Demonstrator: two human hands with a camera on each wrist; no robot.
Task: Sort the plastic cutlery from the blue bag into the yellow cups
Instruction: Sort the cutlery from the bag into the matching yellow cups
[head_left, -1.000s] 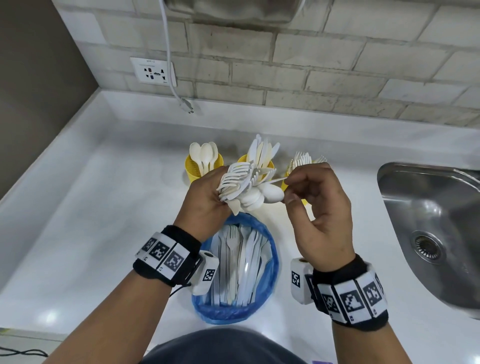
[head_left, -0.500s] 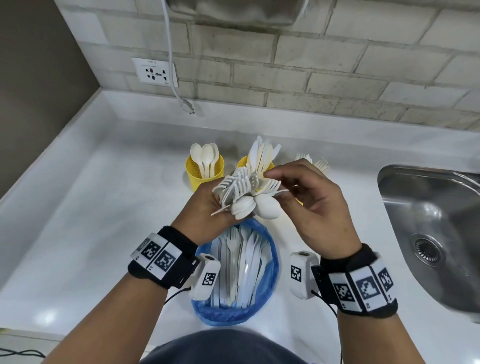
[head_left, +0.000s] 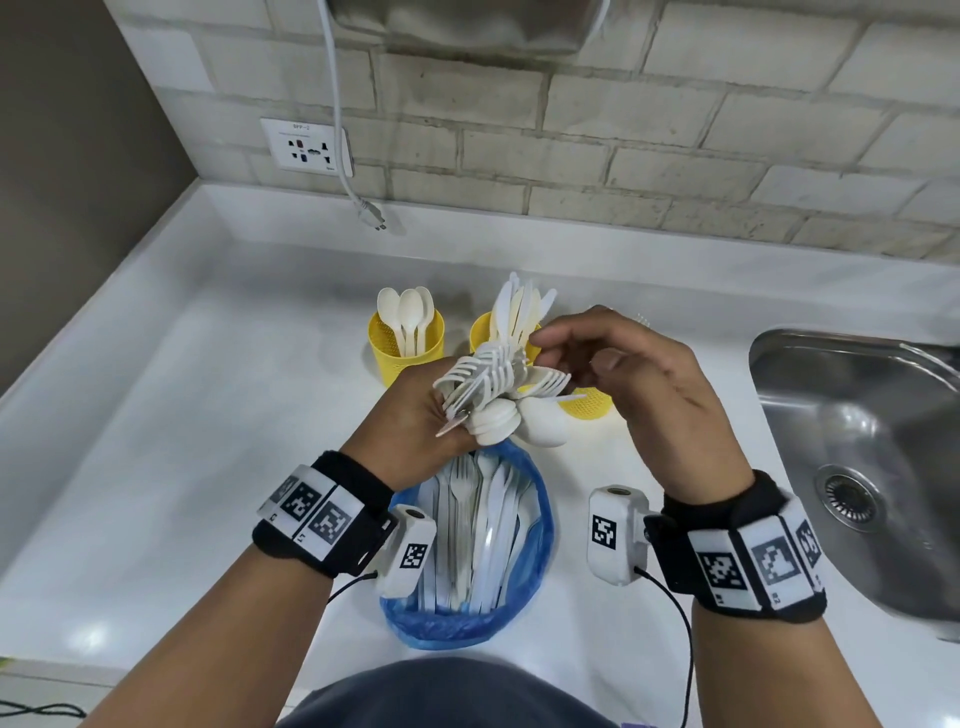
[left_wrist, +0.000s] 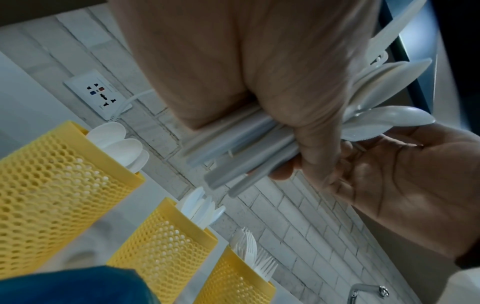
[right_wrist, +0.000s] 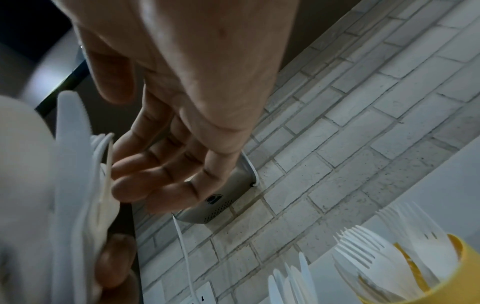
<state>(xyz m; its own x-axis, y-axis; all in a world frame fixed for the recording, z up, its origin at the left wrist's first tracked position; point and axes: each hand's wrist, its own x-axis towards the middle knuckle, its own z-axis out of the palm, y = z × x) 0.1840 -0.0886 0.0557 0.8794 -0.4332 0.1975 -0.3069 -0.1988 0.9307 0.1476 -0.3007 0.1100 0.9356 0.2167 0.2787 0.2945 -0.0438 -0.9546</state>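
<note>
My left hand (head_left: 410, 431) grips a fanned bundle of white plastic forks and spoons (head_left: 498, 382) above the blue bag (head_left: 543, 525), which lies on the counter holding more white cutlery (head_left: 478, 525). In the left wrist view its fingers (left_wrist: 298, 92) wrap the bundle's handles (left_wrist: 233, 148). My right hand (head_left: 571, 348) reaches over the bundle's top, and its relaxed fingers (right_wrist: 155, 164) touch the pieces with the thumb held apart. Three yellow mesh cups stand behind: the spoon cup (head_left: 410, 358), the knife cup (head_left: 480, 332), and the fork cup (head_left: 589, 402), half hidden by my right hand.
A steel sink (head_left: 857, 441) is sunk into the white counter at the right. A wall socket (head_left: 306, 148) and a hanging white cable with a loose plug (head_left: 370, 214) are on the brick wall behind. A grey appliance (head_left: 467, 26) hangs overhead.
My right hand has let go of the thin piece it pinched at the bundle's right side and moved left over the bundle's top. The left hand keeps its grip, a little lower.
</note>
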